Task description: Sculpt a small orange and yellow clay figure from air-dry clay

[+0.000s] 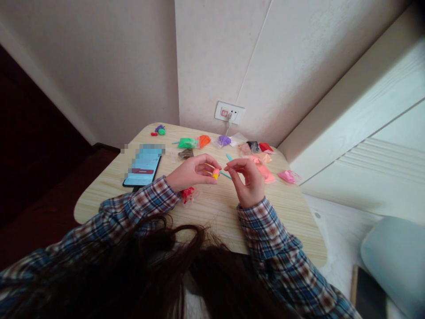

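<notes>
My left hand (191,173) pinches a small orange and yellow clay piece (215,173) between thumb and fingers, just above the wooden table (212,212). My right hand (247,179) is curled close beside it and grips a thin teal modelling tool (226,175), whose tip points at the clay piece. Both hands hover over the middle of the table. A small packet of red clay (188,194) lies on the table under my left wrist.
Several bagged clay lumps lie along the far edge: green (187,143), orange (203,141), purple (224,140), red (265,147), pink (288,176). A phone (143,170) lies at the left. A wall socket (229,112) sits behind. White furniture stands at the right.
</notes>
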Tool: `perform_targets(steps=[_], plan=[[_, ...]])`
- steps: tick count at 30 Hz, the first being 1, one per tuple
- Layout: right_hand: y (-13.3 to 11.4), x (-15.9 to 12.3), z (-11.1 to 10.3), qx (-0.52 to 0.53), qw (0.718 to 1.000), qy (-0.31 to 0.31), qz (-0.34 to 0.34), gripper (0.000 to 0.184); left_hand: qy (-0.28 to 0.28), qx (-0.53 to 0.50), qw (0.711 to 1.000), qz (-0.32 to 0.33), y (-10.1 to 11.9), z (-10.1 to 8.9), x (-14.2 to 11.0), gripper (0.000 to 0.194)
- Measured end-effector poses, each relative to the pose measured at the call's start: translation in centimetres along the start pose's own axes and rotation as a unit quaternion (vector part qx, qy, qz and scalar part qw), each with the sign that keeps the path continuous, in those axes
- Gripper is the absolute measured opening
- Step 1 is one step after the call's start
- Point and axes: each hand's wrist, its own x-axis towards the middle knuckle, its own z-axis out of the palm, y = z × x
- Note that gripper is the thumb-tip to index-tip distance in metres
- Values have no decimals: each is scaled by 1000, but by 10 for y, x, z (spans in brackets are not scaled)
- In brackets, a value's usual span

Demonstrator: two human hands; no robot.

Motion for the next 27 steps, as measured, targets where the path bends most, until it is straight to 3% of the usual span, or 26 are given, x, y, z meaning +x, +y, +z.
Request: perform_targets(steps=[7, 17, 27], plan=[[-1, 3, -2, 7, 999, -27, 22, 10, 5, -34, 999, -19, -1, -1, 0, 39], [3, 5, -1, 88, 991, -1, 105, 8, 19, -60, 998, -29, 0, 0, 0, 43], [-4, 7, -1, 101, 992, -70, 34, 14, -4, -76, 997, -35, -1, 3, -2, 45]])
